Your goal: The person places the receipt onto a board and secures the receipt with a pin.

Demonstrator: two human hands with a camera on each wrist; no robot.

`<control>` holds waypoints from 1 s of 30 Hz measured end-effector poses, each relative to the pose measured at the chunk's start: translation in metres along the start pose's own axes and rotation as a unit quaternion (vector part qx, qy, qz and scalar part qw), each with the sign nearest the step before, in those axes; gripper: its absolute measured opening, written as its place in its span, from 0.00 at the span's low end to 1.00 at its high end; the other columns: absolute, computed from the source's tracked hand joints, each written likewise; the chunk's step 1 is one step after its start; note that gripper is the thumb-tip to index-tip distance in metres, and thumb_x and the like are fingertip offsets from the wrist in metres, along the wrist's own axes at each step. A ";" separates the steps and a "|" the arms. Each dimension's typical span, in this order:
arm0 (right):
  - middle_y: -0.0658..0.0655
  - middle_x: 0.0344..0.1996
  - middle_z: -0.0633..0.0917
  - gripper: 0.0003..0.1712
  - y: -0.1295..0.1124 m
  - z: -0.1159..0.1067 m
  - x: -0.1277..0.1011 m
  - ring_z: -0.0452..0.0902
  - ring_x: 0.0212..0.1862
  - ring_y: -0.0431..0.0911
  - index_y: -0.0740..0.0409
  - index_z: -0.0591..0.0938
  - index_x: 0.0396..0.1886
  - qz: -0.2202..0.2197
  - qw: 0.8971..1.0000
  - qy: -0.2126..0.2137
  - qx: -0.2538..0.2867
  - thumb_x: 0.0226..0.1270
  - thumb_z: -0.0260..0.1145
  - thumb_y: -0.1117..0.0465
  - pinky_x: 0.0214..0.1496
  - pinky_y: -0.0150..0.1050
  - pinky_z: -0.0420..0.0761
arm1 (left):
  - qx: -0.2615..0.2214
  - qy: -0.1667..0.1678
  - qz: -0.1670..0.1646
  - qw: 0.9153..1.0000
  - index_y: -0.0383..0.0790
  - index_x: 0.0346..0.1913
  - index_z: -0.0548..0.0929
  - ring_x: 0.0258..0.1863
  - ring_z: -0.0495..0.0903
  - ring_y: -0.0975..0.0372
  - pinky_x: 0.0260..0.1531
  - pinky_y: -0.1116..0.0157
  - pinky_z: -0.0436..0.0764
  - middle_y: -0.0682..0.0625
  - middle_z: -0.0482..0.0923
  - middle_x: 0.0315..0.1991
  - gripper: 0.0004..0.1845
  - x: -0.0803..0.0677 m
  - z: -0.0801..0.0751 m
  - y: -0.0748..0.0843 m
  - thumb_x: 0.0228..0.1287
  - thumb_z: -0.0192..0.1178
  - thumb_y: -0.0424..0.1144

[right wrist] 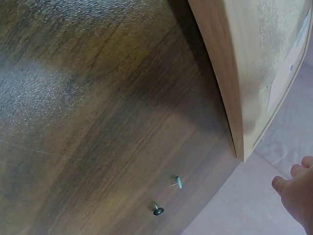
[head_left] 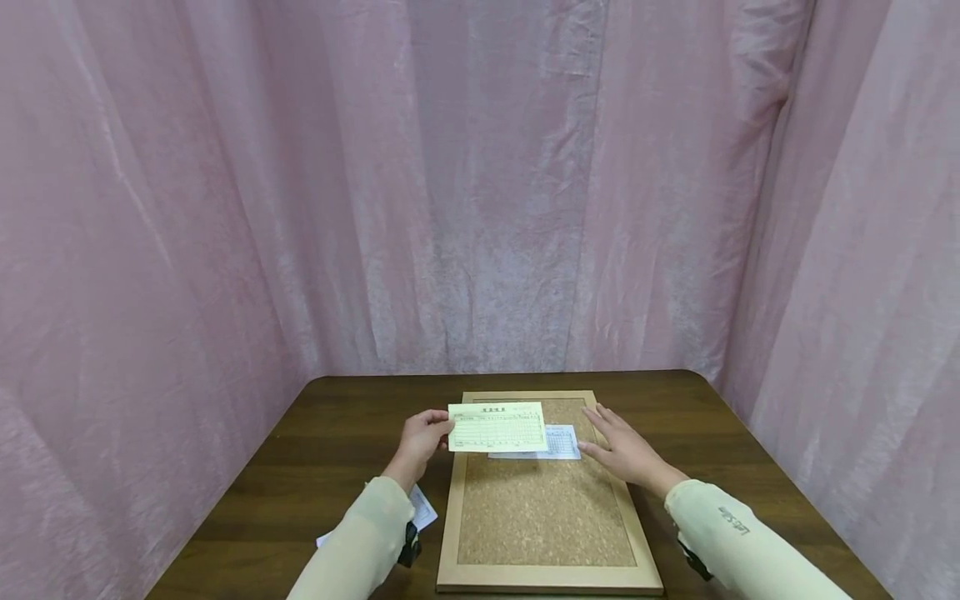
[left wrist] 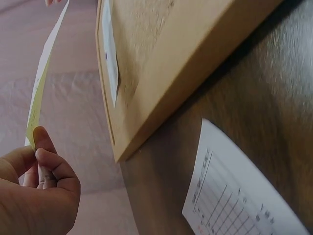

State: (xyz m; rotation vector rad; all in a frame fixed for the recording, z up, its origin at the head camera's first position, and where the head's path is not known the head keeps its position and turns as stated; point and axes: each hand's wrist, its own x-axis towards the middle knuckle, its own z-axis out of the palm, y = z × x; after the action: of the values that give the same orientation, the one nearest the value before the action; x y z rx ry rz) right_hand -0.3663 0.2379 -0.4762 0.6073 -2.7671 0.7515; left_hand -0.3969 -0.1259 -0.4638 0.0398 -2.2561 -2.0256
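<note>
Close by, a loose white sheet point(head_left: 423, 507) lay on the desk point(head_left: 292, 475) left of the cork board point(head_left: 547, 517), partly hidden by the left sleeve point(head_left: 367, 533). Beyond, the left hand point(head_left: 423, 437) pinched the yellow slip point(head_left: 498, 427) at its left end, its long axis running rightward, raised clear of the board's far half and partly hiding a white slip point(head_left: 562, 443); the right hand point(head_left: 626, 450), fingers spread and holding nothing, was well past its right end.

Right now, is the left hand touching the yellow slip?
Touching: the left wrist view shows the left hand pinching the yellow slip at one end.
</note>
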 end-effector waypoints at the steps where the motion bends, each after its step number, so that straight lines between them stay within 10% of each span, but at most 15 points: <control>1: 0.73 0.74 0.57 0.39 0.000 0.000 0.000 0.51 0.73 0.69 0.62 0.62 0.76 -0.001 1.000 0.001 -0.001 0.74 0.62 0.50 0.68 0.68 0.57 | 0.001 -0.003 0.000 1.000 0.24 0.44 0.82 0.26 0.77 0.57 0.28 0.65 0.77 0.46 0.79 0.29 0.08 -0.001 0.002 0.000 0.65 0.61 0.27; 30: 0.73 0.73 0.59 0.37 0.000 0.008 -0.018 0.51 0.74 0.67 0.65 0.63 0.75 -0.032 0.999 -0.014 -0.001 0.74 0.62 0.52 0.69 0.67 0.56 | 0.052 -0.051 -0.030 0.997 0.26 0.40 0.83 0.22 0.77 0.61 0.27 0.65 0.79 0.49 0.79 0.25 0.06 -0.031 0.056 -0.006 0.62 0.61 0.25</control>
State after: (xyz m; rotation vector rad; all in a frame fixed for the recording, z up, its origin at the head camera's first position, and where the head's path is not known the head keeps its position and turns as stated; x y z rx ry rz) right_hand -0.3506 0.2393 -0.4886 0.7086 -2.7592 0.7314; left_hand -0.3717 -0.0681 -0.4776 0.0135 -2.4503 -1.9801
